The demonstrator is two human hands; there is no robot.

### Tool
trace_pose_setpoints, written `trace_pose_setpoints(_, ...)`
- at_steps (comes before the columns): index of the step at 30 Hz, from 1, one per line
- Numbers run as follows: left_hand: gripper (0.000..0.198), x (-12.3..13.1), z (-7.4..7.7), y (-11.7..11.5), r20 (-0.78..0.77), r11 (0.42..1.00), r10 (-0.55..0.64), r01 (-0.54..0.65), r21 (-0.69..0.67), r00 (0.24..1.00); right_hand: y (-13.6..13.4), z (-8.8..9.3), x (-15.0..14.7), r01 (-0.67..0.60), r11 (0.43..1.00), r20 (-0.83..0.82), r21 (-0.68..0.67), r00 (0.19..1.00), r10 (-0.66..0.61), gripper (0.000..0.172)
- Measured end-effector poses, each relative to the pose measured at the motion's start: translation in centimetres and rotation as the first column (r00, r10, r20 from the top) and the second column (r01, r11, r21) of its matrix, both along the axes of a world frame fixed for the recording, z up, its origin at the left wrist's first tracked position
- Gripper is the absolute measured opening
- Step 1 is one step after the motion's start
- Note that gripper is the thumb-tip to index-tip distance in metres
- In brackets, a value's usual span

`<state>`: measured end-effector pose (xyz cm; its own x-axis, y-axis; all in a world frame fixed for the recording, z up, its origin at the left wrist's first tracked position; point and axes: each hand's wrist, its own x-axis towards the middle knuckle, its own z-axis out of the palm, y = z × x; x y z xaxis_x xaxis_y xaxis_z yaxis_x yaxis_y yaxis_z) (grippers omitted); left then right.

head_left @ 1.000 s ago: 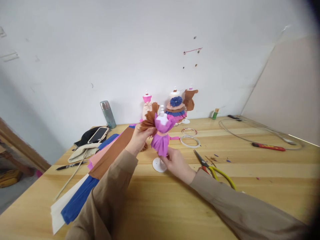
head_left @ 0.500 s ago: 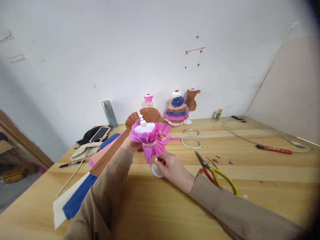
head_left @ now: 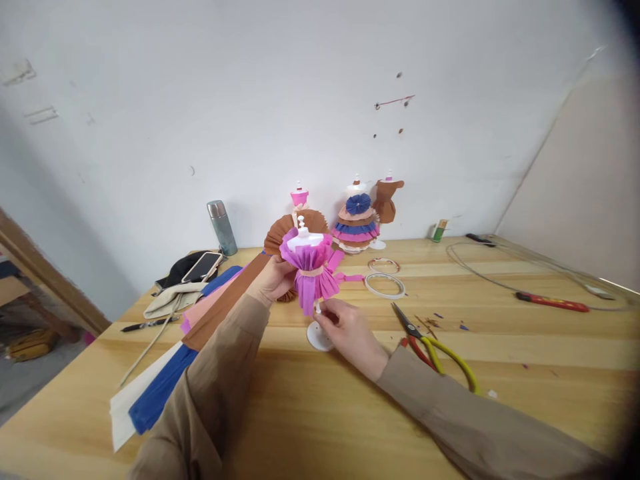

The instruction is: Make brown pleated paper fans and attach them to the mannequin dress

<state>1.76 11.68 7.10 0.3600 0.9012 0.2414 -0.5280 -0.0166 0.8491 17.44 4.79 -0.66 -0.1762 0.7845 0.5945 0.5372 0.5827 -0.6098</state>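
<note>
A: Where is the miniature dress form (head_left: 306, 241)?

B: Just left of the lower centre of the frame, roughly upright, wearing a magenta paper dress (head_left: 325, 288) cinched with a peach band (head_left: 313, 271). Its round white base (head_left: 317, 339) sits beneath; I can't tell whether that touches the worktop (head_left: 285, 407).

A: What is the right hand (head_left: 353, 337) doing?

B: Its fingers are narrowed in a pinch on the stand's thin post, just below the hem.

A: And the left hand (head_left: 273, 279)?

B: It reaches in behind the dress, near the pleated brown paper fan (head_left: 279, 235) that spreads behind the form's shoulders. The fingertips are hidden, so I can't tell what they grip or how wide they are.

A: What lies around the hands?

B: Scissors (head_left: 412, 330) with red and yellow handles lie right of centre, near the right hand. Above them is a white ring (head_left: 385, 295). A brown paper strip (head_left: 227, 303) runs diagonally past the left sleeve, over other coloured strips.

A: Anything farther back?

B: Three more dressed forms stand near the wall: one pink-topped (head_left: 300, 199), one tiered (head_left: 356, 227), one brown (head_left: 385, 202). A metal flask (head_left: 221, 228) stands to their left.
</note>
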Motion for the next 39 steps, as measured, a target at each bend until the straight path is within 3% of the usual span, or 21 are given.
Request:
trace_pose_setpoints(7, 0.025, 0.1, 0.0, 0.7, 0.018, 0.995, 0.054, -0.055, 0.083, 0.998, 0.3, 0.0, 0.1, 0.027, 1.000, -0.016, 0.013, 1.000, -0.027, 0.015)
trace_pose_setpoints(28, 0.027, 1.0, 0.2, -0.7, -0.064, 0.991, 0.070, -0.061, 0.122, 0.995, 0.8, 0.2, 0.5, 0.028, 0.998, 0.107, -0.057, 0.994, -0.022, 0.021)
trace_pose_setpoints(39, 0.023, 0.5, 0.3, -0.3, -0.086, 0.986, 0.091, -0.077, 0.146, 0.992, 0.6, 0.8, 0.7, -0.017, 0.999, 0.168, -0.039, 0.985, 0.024, 0.020)
